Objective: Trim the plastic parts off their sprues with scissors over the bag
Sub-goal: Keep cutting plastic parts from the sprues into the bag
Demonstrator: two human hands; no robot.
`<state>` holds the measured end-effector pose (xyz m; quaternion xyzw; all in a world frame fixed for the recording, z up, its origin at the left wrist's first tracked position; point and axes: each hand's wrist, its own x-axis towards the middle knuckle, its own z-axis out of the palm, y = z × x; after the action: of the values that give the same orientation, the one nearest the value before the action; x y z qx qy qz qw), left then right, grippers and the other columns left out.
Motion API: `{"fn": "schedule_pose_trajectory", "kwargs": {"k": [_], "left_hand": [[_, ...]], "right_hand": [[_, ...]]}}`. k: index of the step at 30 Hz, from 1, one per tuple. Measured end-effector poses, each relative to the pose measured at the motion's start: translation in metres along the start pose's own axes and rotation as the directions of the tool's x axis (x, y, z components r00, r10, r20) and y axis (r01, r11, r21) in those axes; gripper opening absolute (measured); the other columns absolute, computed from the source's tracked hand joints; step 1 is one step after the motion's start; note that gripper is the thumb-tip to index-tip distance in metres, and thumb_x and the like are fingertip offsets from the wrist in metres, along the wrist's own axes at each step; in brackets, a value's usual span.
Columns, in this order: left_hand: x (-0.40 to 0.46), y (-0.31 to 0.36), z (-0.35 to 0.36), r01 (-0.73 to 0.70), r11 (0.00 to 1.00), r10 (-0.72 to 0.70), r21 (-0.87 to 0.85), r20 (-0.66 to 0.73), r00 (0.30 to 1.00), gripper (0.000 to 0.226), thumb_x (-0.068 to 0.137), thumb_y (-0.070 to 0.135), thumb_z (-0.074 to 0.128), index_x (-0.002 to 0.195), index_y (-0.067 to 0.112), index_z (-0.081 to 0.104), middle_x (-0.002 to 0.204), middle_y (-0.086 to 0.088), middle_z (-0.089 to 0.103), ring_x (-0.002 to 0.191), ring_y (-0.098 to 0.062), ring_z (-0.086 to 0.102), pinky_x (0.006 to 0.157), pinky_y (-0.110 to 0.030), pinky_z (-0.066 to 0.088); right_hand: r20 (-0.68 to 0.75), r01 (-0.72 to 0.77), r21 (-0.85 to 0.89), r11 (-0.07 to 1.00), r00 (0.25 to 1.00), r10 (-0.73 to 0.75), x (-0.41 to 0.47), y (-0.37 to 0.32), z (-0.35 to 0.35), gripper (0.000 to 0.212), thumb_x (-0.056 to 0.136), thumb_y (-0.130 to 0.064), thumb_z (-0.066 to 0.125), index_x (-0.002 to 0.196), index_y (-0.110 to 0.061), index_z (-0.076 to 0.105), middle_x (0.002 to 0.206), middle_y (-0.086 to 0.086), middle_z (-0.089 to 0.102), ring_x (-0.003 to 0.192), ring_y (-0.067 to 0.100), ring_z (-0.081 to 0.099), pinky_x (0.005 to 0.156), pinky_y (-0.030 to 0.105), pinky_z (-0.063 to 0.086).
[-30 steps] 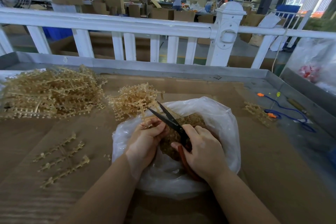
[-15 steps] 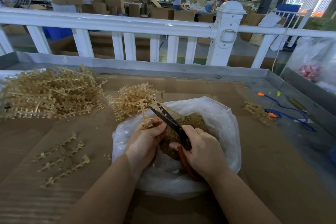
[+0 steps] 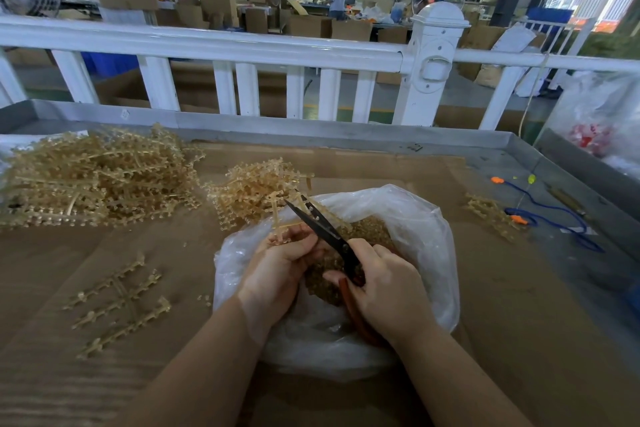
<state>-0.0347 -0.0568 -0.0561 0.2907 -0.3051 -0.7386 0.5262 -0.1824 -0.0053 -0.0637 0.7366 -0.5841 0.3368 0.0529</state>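
Over bag | scissors blades now closed vs 1s ago | L hand holds sprue

1. Our right hand covers most of the scissors' red handles; we can't see the finger loops.
2. Our left hand hides the lower end of the sprue it holds.
3. The bag's near wall sits behind both wrists.
4. The big sprue pile runs off the left edge.
5. Cut parts in the bag are too small to tell apart.
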Motion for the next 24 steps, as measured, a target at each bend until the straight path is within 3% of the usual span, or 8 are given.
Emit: {"fn": "schedule_pose_trajectory", "kwargs": {"k": [6, 17, 24], "left_hand": [[0.002, -0.0005, -0.0001, -0.047, 0.993, 0.042, -0.108, -0.047, 0.998, 0.024, 0.076, 0.02, 0.061, 0.097, 0.009, 0.065, 0.088, -0.005, 0.072, 0.075, -0.012, 0.069, 0.067, -0.019, 0.056], [0.0052, 0.0016, -0.0052, 0.027, 0.984, -0.04, -0.175, -0.074, 0.996, 0.021, 0.072, 0.014, 0.06, 0.092, 0.007, 0.063, 0.072, -0.003, 0.07, 0.063, -0.01, 0.068, 0.063, -0.021, 0.057], [0.0045, 0.0023, -0.0058, 0.046, 0.99, -0.053, -0.135, -0.052, 0.997, 0.015, 0.073, 0.011, 0.06, 0.086, 0.005, 0.064, 0.07, -0.005, 0.07, 0.061, -0.011, 0.067, 0.064, -0.022, 0.058]], "right_hand": [[-0.029, 0.009, -0.018, 1.0, 1.0, -0.009, 0.0006, -0.0007, 0.0009, 0.04, 0.084, -0.051, 0.062, 0.103, -0.015, 0.063, 0.076, 0.0, 0.065, 0.066, 0.017, 0.063, 0.058, 0.026, 0.049], [-0.018, 0.031, 0.018, 0.999, 0.999, -0.031, -0.0011, -0.0008, -0.0018, 0.048, 0.086, -0.056, 0.048, 0.108, -0.016, 0.062, 0.081, -0.003, 0.064, 0.072, 0.014, 0.061, 0.064, 0.022, 0.048], [-0.011, 0.037, 0.002, 0.999, 0.999, -0.037, -0.0006, -0.0015, -0.0025, 0.045, 0.086, -0.054, 0.053, 0.108, -0.015, 0.061, 0.079, -0.003, 0.063, 0.07, 0.013, 0.06, 0.064, 0.018, 0.043]]}}
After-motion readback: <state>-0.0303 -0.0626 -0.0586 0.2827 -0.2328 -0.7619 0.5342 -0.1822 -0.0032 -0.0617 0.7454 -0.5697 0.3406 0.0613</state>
